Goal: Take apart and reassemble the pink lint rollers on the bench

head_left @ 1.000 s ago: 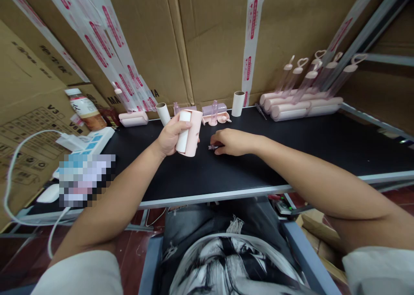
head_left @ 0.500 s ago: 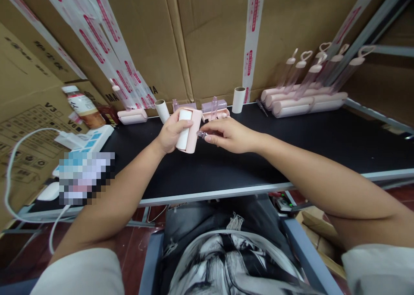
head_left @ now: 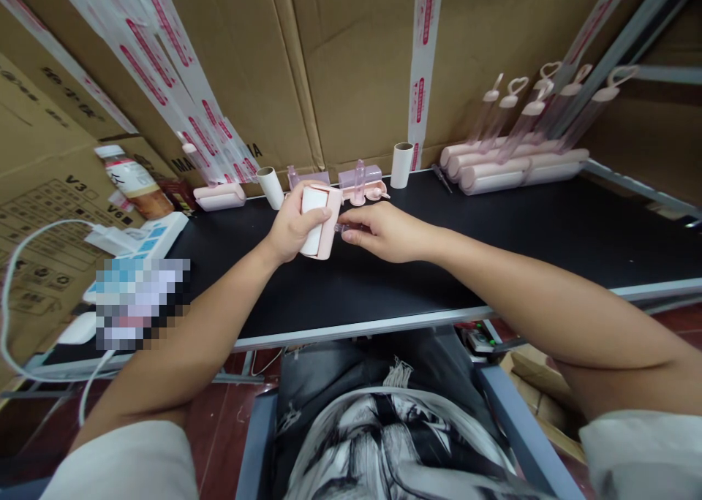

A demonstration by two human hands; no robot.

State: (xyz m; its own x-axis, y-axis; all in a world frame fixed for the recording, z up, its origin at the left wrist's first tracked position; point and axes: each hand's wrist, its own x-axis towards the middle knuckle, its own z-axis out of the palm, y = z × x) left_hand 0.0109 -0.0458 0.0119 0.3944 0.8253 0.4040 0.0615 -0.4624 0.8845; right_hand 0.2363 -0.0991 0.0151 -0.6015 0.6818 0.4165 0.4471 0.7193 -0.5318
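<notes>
My left hand [head_left: 290, 226] is wrapped round a pink lint roller [head_left: 330, 235], its thumb lying across the white paper roll [head_left: 312, 240] inside the housing. At the housing's right side, my right hand [head_left: 387, 231] pinches a small clear, purple-tinted plastic piece [head_left: 341, 228] between thumb and fingers. That piece is mostly covered by the fingers and seems to meet the housing; whether it is fixed there I cannot tell. Just behind the hands lie an opened pink case with a translucent lilac cover [head_left: 367, 175] and an upright clear handle part [head_left: 359, 186].
White paper rolls [head_left: 402, 165] [head_left: 270, 187] stand at the back. Finished-looking pink lint rollers [head_left: 496, 177] with heart-looped clear handles sit at the right, another roller [head_left: 219, 197] at the left. A bottle [head_left: 131, 182], power strip [head_left: 159, 229] and cables occupy the left end.
My right hand's fingers have closed in further over the clear piece, which shows less now. The lint roller stays in my left hand, nearly unmoved. The whole view has shifted slightly.
</notes>
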